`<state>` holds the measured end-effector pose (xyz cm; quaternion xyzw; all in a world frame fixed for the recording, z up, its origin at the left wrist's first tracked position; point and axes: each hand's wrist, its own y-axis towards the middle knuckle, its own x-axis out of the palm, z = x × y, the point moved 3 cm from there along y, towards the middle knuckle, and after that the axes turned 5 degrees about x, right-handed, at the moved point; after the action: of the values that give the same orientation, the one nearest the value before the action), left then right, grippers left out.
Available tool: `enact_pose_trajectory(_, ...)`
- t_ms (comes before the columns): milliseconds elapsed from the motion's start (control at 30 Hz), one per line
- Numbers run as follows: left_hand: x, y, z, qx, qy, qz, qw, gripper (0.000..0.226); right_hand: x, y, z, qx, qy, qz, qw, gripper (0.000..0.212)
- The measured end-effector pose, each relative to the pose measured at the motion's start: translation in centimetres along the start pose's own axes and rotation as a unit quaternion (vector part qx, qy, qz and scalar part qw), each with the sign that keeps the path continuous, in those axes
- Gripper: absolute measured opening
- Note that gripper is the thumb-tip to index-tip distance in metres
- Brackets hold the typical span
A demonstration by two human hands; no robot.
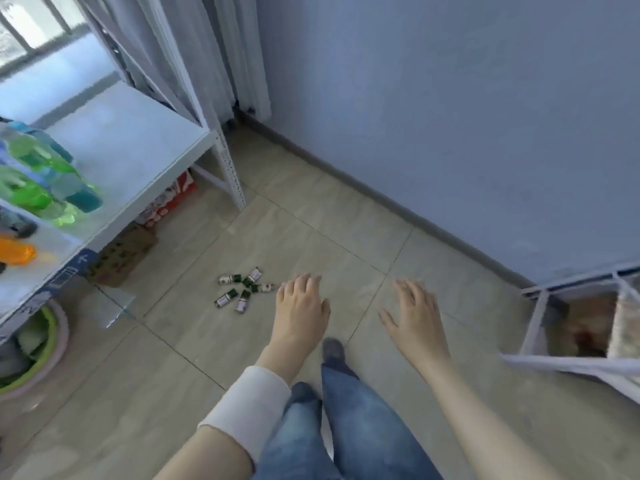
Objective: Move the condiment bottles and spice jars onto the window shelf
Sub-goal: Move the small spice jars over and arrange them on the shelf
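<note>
Several small spice jars (242,289) with dark green caps and pale labels lie on their sides in a loose cluster on the tiled floor. My left hand (301,303) hangs open just right of the cluster, fingers spread, its fingertips close to the rightmost jar (266,288). My right hand (412,317) is also open and empty, farther right above bare tiles. The white window shelf (138,147) stands at the left beneath the window, with green, blue and orange bottles (41,181) lying on its left part.
Cardboard boxes (121,254) and a red-and-white carton (169,199) sit under the shelf. A green and pink basin (38,358) is at the lower left. A white rack (571,327) stands at the right by the blue wall. Curtains hang in the corner.
</note>
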<state>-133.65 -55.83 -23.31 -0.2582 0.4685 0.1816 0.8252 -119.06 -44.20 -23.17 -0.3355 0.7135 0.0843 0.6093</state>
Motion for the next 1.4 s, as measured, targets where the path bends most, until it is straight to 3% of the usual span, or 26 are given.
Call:
enact_pose_trajectory(400,5.3,-3.6,20.2,0.263,-0.014,-0.059,0.963,0.05,-5.4,-14.3,15.6,0.227,0.101,0.16,0.955,0.055)
enact_pose_trajectory(733,15.6,-13.0,42.9,0.407,-0.002,-0.103,0.907,0.054,-10.0,-28.2,37.0,0.347,0.105,0.264,0.894,0.057)
enact_pose_trajectory(1100,22.2,-19.8,64.9,0.51,-0.034,-0.098,0.854,0.053,-15.7,-38.0,55.4,0.408,0.159,0.383,0.813,0.054)
enact_pose_trajectory(1400,24.8,-16.4,81.5,0.531,-0.082,-0.044,0.842,0.055,-26.3,-34.1,68.8,0.356,0.104,0.413,0.832,0.055)
